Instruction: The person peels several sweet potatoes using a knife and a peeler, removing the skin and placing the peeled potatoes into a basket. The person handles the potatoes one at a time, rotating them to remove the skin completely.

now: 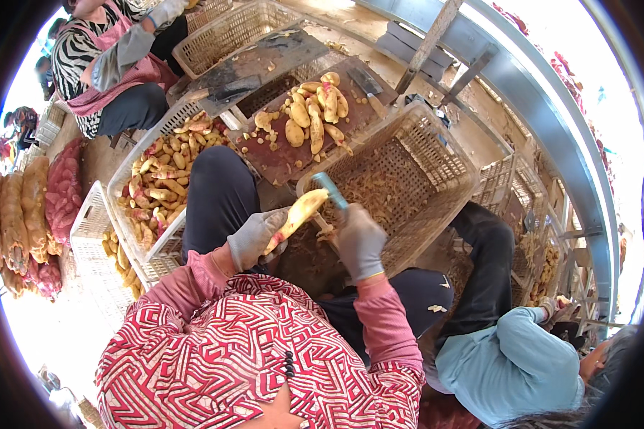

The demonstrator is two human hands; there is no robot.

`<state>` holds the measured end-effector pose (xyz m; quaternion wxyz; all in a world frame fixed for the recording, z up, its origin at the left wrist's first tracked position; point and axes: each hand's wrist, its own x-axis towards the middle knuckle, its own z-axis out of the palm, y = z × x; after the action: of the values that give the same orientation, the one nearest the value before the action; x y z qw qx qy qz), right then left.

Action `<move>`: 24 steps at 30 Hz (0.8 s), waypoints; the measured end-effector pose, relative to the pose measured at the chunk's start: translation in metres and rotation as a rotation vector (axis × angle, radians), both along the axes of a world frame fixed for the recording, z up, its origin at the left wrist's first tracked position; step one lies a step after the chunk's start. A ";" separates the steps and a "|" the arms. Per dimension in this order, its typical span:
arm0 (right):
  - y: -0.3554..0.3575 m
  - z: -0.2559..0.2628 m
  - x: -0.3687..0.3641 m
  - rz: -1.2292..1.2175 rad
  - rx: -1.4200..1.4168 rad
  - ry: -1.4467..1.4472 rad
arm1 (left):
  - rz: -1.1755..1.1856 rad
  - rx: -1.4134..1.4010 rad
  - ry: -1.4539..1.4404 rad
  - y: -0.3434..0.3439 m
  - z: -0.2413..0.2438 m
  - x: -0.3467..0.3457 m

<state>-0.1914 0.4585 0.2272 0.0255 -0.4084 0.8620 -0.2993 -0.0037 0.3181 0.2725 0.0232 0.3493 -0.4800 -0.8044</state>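
Observation:
My left hand (258,236), in a grey glove, grips the lower end of a long, mostly peeled sweet potato (299,215). Reddish skin shows along its lower part, and its pale tip points up and right. My right hand (360,242), also gloved, holds a peeler with a teal handle (330,190) close to that tip. Whether the blade touches the flesh cannot be told. Beyond my hands is a plastic crate (428,134) with peelings (378,195) in its bottom. Peeled sweet potatoes (314,120) and small cut pieces lie on a dark red board (263,161).
A cleaver (366,83) lies on the board's far end; another knife (231,90) rests on a dark slab (268,64). To my left, a white crate (114,185) holds many sweet potatoes. Co-workers sit at upper left (112,64) and lower right (515,359). A metal beam (561,145) curves along the right.

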 end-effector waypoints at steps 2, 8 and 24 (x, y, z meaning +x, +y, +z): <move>0.005 0.006 -0.012 -0.148 0.017 -0.030 | -0.010 0.078 -0.055 0.002 0.008 0.001; 0.008 0.012 0.026 0.186 -0.090 -0.278 | 0.022 0.157 -0.067 -0.008 0.008 -0.005; 0.008 0.022 -0.015 -0.115 0.145 -0.104 | -0.056 -1.150 -0.103 -0.001 0.014 -0.007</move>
<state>-0.2065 0.4663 0.2495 0.0825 -0.3392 0.9009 -0.2579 -0.0109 0.3176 0.2864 0.1648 0.3063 -0.8496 -0.3965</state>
